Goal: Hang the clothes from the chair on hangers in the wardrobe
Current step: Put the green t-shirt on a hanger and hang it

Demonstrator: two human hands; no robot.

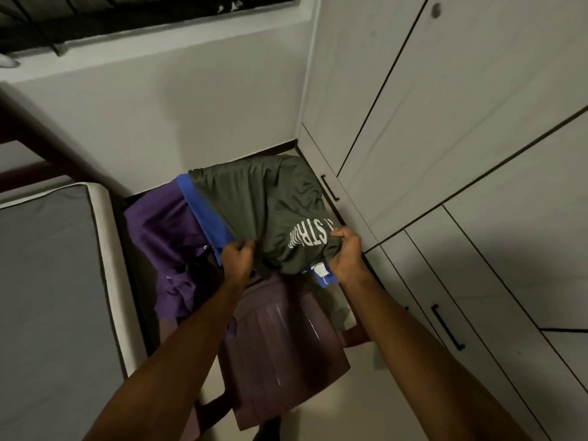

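A dark grey T-shirt (254,205) with blue trim and white lettering hangs over the back of a brown plastic chair (283,342). My left hand (237,261) grips its near edge on the left. My right hand (345,254) grips the same edge on the right, beside a white label. A purple shirt (165,230) lies bunched on the chair's left side, partly under the grey one. The wardrobe (445,138) stands to the right with its doors closed. No hanger is in view.
A grey mattress with a white border (54,297) lies at the left, close to the chair. A white wall and a barred window (95,23) are behind. Black handles (447,327) stick out from the lower wardrobe doors.
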